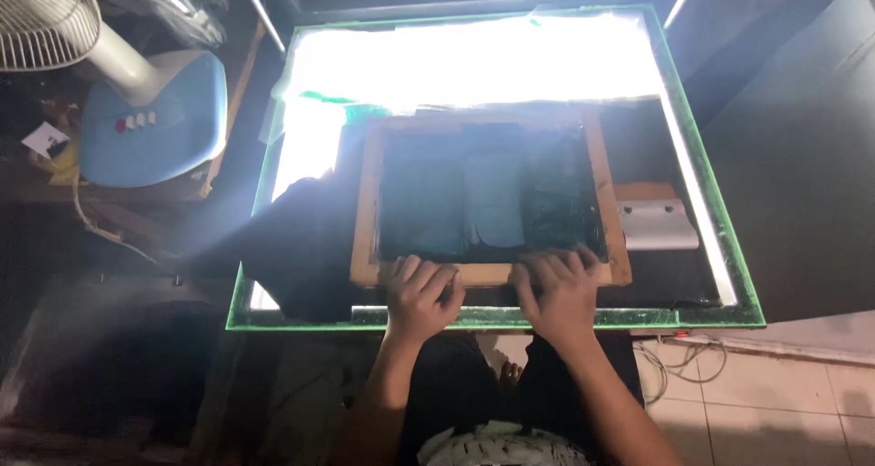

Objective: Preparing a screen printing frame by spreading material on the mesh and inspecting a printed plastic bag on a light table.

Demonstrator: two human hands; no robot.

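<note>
A wooden-framed printing screen (365,202) with a dark mesh lies flat on a glowing glass light table (711,211). My left hand (421,297) rests on the near rail of the frame, fingers curled over the wood. My right hand (558,293) lies beside it on the same rail, fingers spread and reaching onto the mesh edge. Neither hand lifts anything. A dark cloth (301,238) lies under the frame's left side.
A white clamp-like piece (658,225) sits right of the frame on the glass. A fan with a blue base (150,111) stands on a shelf at the left. Cables (679,361) trail on the tiled floor at the lower right.
</note>
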